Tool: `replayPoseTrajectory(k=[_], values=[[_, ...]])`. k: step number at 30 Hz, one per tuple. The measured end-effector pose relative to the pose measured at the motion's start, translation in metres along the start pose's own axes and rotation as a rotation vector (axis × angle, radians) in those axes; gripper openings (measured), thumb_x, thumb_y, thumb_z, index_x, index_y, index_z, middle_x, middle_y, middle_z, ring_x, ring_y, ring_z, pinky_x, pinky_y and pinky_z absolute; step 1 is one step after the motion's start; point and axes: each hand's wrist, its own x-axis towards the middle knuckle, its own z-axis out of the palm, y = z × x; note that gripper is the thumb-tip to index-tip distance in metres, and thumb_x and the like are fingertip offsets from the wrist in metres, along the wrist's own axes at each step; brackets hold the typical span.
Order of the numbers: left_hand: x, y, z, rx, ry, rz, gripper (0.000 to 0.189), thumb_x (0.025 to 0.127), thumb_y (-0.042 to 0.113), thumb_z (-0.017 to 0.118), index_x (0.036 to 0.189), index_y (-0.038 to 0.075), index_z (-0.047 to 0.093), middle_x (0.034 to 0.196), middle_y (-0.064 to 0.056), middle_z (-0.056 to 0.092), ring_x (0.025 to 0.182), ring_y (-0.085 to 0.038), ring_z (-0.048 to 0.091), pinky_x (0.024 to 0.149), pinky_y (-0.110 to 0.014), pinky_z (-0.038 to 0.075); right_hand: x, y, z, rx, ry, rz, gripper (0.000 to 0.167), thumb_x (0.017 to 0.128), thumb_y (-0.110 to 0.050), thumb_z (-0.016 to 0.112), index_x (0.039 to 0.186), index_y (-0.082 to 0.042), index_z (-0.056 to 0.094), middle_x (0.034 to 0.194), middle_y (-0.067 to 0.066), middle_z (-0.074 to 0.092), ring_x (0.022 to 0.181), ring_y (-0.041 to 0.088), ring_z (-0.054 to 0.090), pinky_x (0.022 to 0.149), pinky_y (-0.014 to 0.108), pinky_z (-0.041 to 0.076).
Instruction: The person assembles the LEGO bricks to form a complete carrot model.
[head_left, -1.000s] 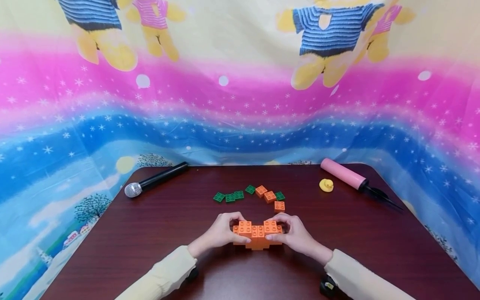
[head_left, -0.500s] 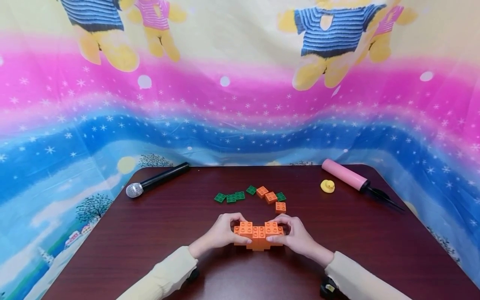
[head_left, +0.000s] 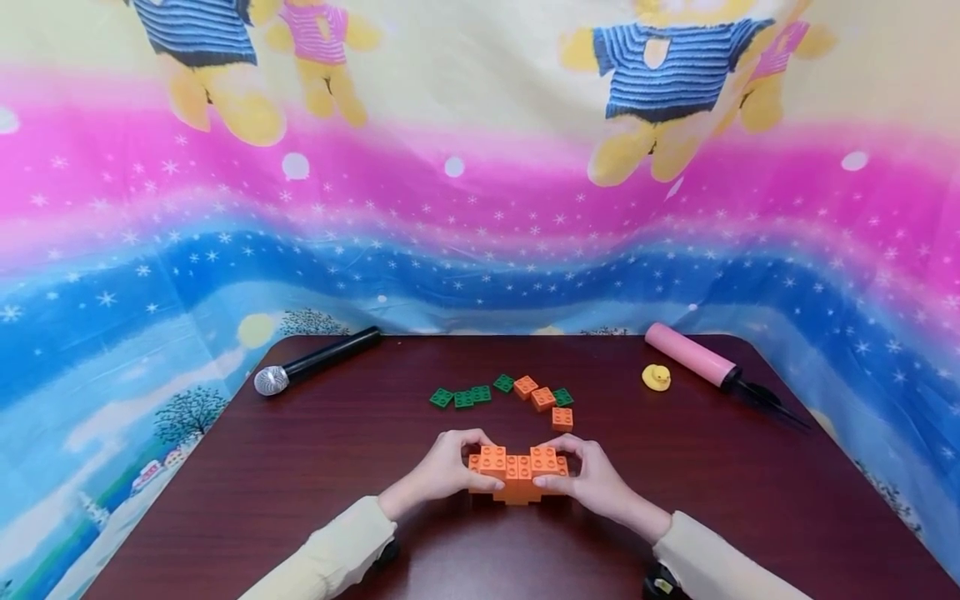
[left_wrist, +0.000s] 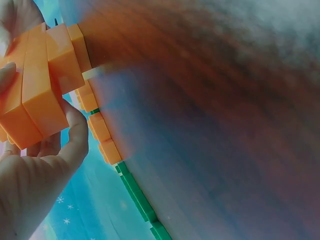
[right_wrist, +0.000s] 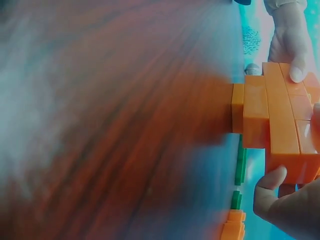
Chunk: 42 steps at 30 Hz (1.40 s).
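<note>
A stepped build of orange toy bricks (head_left: 517,483) stands on the dark table in the head view, wider above than at its base. Two studded bricks rise from its top, one on each side. My left hand (head_left: 441,468) grips its left end, thumb in front and fingers behind. Its right end is held the same way by my right hand (head_left: 596,477). From the left wrist view, the build's smooth orange side (left_wrist: 37,85) shows between both hands. In the right wrist view, the right thumb (right_wrist: 274,176) presses against the end of the build.
Behind the build lie loose orange bricks (head_left: 543,399) and several thin green bricks (head_left: 464,399) in a loose curve. A microphone (head_left: 318,360) lies at the back left. At the back right are a yellow rubber duck (head_left: 656,377) and a pink hand pump (head_left: 690,354). A printed cloth (head_left: 480,275) hangs behind.
Both hands keep their grip on the orange build, which stays in place. The whole head view has shifted slightly, with everything appearing a little lower and further right.
</note>
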Motion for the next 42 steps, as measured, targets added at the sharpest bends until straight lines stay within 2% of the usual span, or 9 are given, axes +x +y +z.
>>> replayPoseTrajectory(k=[6,11,17,20,24,27,31,37,42], values=[[0.0,0.0,0.001,-0.003,0.004,0.005,0.035,0.074,0.02,0.082,0.103,0.008,0.067,0.097,-0.001,0.067,0.08,-0.006,0.059,0.071,-0.022,0.052,-0.002,0.001,0.001,-0.039,0.012,0.02,0.047,0.079,-0.026,0.079,0.118,-0.006,0.063,0.115,0.012,0.065,0.09,0.014,0.063,0.078,0.029,0.053],[0.0,-0.001,0.0,-0.007,0.011,-0.016,0.035,0.074,0.02,0.083,0.103,0.008,0.067,0.096,0.0,0.068,0.08,-0.006,0.059,0.071,-0.022,0.052,0.0,0.001,-0.002,-0.125,-0.039,0.068,0.066,0.068,-0.03,0.087,0.122,-0.004,0.059,0.117,0.01,0.064,0.092,0.018,0.06,0.08,0.034,0.053],[0.0,-0.001,0.0,0.002,0.009,-0.033,0.036,0.074,0.021,0.083,0.104,0.008,0.067,0.099,-0.002,0.068,0.082,-0.008,0.059,0.073,-0.022,0.051,-0.003,0.006,-0.026,0.082,-0.16,0.096,0.066,0.078,-0.024,0.08,0.13,0.003,0.051,0.129,0.024,0.054,0.099,0.031,0.061,0.074,0.026,0.053],[-0.001,0.0,0.0,0.005,0.008,-0.027,0.035,0.074,0.021,0.082,0.103,0.007,0.067,0.1,-0.003,0.068,0.082,-0.008,0.058,0.072,-0.022,0.051,0.0,0.01,-0.041,0.191,-0.096,0.124,0.06,0.083,-0.02,0.074,0.131,0.005,0.049,0.132,0.029,0.05,0.111,0.031,0.058,0.08,0.026,0.053],[0.0,0.0,0.0,0.012,0.011,-0.018,0.035,0.074,0.02,0.083,0.103,0.006,0.067,0.1,-0.005,0.068,0.082,-0.008,0.058,0.071,-0.022,0.051,0.012,0.017,-0.057,0.273,0.074,0.286,0.057,0.087,-0.017,0.069,0.135,0.003,0.046,0.135,0.026,0.048,0.097,0.018,0.061,0.075,0.03,0.052],[0.0,0.0,0.0,0.013,0.012,-0.016,0.035,0.074,0.021,0.083,0.102,0.007,0.067,0.101,-0.005,0.068,0.082,-0.008,0.058,0.071,-0.022,0.052,0.023,0.025,-0.063,0.276,0.139,0.398,0.056,0.09,-0.016,0.066,0.139,-0.001,0.043,0.138,0.023,0.046,0.094,0.013,0.058,0.076,0.032,0.051],[0.0,0.0,-0.001,0.004,0.013,-0.014,0.035,0.074,0.022,0.083,0.102,0.008,0.067,0.101,-0.004,0.068,0.082,-0.008,0.058,0.071,-0.022,0.052,0.038,0.033,-0.062,0.261,0.132,0.449,0.056,0.091,-0.014,0.064,0.14,-0.003,0.041,0.139,0.023,0.045,0.096,0.014,0.061,0.078,0.033,0.053],[0.0,0.0,0.0,-0.013,0.007,-0.017,0.035,0.074,0.021,0.083,0.102,0.008,0.067,0.102,-0.005,0.068,0.082,-0.008,0.058,0.071,-0.022,0.052,0.055,0.046,-0.051,0.226,0.104,0.446,0.057,0.088,-0.013,0.067,0.137,0.002,0.041,0.137,0.026,0.046,0.083,0.01,0.067,0.065,0.028,0.054],[0.0,-0.001,0.0,-0.022,0.004,-0.03,0.035,0.075,0.021,0.082,0.104,0.009,0.067,0.102,-0.003,0.067,0.083,-0.009,0.058,0.071,-0.022,0.053,0.064,0.052,-0.045,0.209,0.111,0.444,0.056,0.086,-0.006,0.069,0.135,0.003,0.045,0.135,0.026,0.046,0.08,0.01,0.062,0.064,0.026,0.054]])
